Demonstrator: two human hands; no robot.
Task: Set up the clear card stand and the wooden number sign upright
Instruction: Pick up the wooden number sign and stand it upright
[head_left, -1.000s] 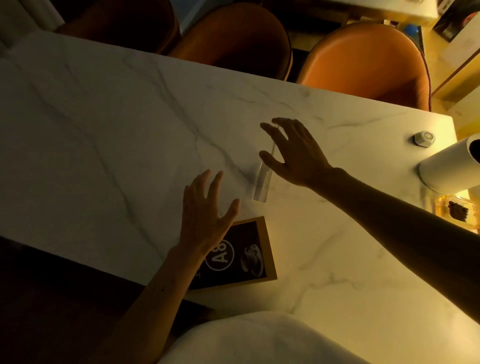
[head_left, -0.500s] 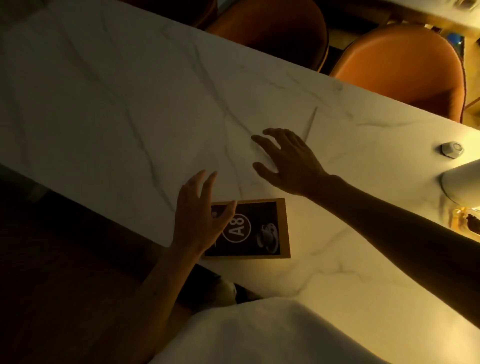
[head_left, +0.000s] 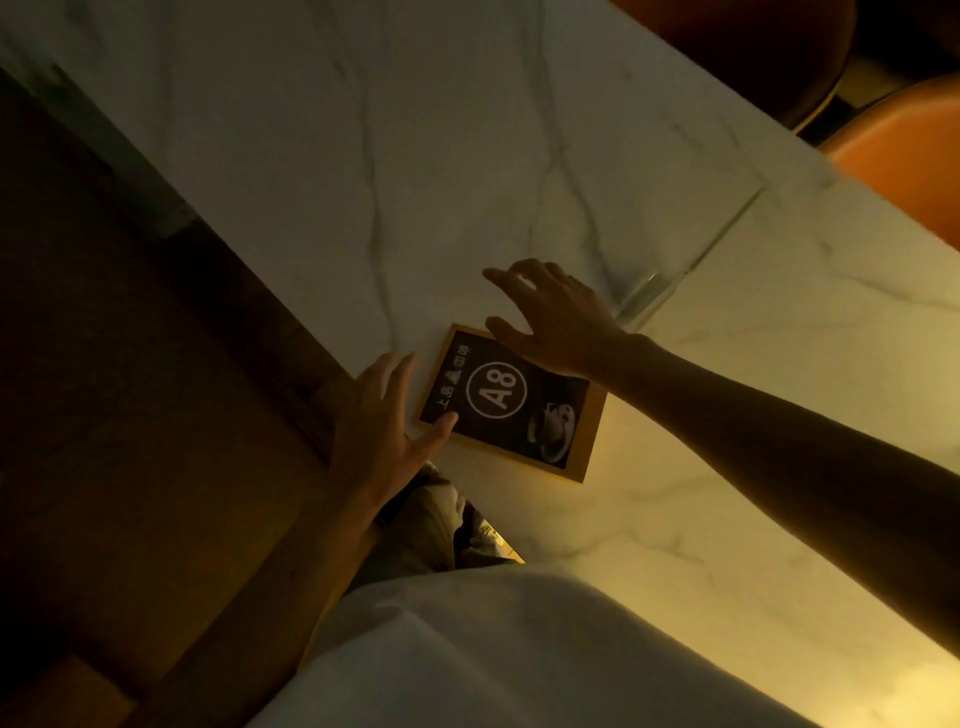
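Observation:
The wooden number sign (head_left: 511, 402), a dark card marked A8 in a light wood frame, lies flat near the table's front edge. My left hand (head_left: 382, 431) is spread at its left side, the thumb tip resting on the frame's lower left corner. My right hand (head_left: 553, 317) hovers open over the sign's top edge, fingers apart, holding nothing. The clear card stand (head_left: 691, 244) stands upright on its base just right of my right hand, a thin see-through sheet seen nearly edge-on.
The white marble table (head_left: 363, 156) runs diagonally across the view. Orange chairs (head_left: 904, 150) stand at its far side, upper right. Dark wooden floor (head_left: 130, 415) lies to the left. My white shirt fills the bottom of the view.
My view has swung left and down. Both hands have drawn back from the clear stand toward the wooden sign; the left thumb now touches its corner. The stand is left upright.

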